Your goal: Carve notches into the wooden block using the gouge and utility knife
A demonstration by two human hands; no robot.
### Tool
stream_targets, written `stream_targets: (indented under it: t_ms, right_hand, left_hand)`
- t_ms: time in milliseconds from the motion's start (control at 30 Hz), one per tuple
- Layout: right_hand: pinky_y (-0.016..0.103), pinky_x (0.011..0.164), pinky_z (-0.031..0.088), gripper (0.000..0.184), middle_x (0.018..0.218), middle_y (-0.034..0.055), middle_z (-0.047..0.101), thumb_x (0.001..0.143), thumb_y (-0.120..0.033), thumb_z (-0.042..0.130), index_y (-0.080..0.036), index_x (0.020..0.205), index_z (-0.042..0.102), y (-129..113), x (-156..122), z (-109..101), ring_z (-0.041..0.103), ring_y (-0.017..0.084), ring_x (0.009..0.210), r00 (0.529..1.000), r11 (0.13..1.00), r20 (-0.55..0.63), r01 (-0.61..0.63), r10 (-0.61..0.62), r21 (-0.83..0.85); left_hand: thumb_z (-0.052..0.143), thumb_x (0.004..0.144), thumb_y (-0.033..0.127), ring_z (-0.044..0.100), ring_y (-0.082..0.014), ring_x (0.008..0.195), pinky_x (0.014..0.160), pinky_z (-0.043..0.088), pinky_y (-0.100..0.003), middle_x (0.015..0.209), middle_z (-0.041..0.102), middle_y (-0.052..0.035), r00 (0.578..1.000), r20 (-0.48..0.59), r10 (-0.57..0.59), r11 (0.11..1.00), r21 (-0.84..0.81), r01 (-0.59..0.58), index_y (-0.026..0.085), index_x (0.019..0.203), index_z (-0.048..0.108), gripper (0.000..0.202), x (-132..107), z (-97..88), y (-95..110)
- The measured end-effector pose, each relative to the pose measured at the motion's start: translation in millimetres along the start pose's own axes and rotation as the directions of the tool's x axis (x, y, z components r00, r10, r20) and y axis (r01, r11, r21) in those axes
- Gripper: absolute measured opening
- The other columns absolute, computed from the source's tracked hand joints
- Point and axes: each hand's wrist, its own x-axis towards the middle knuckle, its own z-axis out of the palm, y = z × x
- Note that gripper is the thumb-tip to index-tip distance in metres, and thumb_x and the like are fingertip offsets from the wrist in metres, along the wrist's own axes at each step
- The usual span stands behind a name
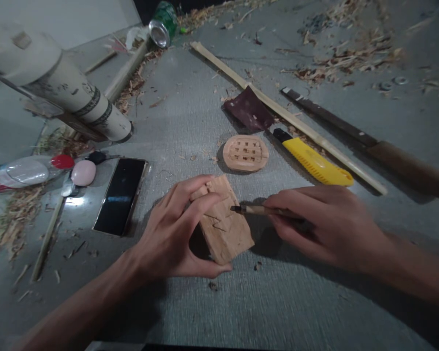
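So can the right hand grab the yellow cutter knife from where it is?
Probably yes. The yellow cutter knife lies just beyond the right hand with nothing between them, but that hand already grips a thin carving tool, so it would need to put it down first.

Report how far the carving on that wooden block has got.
Done: a zigzag line is marked or cut on the wooden block, and a finished-looking round grid-carved disc lies behind it. In hand: the left hand grips the block while the right hand holds a thin tool with its tip at the block's face. Left: most of that face is still plain, uncarved wood.
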Motion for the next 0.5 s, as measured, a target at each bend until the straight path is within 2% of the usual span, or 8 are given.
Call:
stream_targets:
  t_ms: [267, 500]
  right_hand:
    - [0.030, 0.055, 0.042, 0.013, 0.072, -0.0010, 0.068, 0.105, -0.021, 0.056, -0.024, 0.095, 0.063, -1.3, -1.1, -2.6, 0.059, 0.014, 0.056, 1.000, 1.000, -0.005, 0.014, -0.014, -0.006]
    - [0.030, 0.057, 0.046, 0.010, 0.075, -0.0008, 0.073, 0.107, -0.022, 0.056, -0.025, 0.101, 0.063, -4.3, -0.5, -4.0, 0.064, 0.015, 0.059, 0.998, 0.999, -0.053, 0.038, -0.040, -0.028]
  left_hand:
    - [0.095, 0.074, 0.068, 0.055, -0.0506, 0.145, 0.101, 0.061, -0.068, 0.162, 0.049, -0.0243, 1.000, -0.020, 0.017, 1.000, -0.011, -0.017, 0.028, 0.150, 0.047, 0.098, -3.1, 2.7, -4.1]
    - [0.091, 0.079, 0.072, 0.057, -0.0476, 0.143, 0.100, 0.063, -0.065, 0.159, 0.049, -0.0247, 0.993, -0.045, 0.105, 0.994, 0.001, -0.105, 0.027, 0.137, 0.050, 0.084, -1.7, 2.4, -7.3]
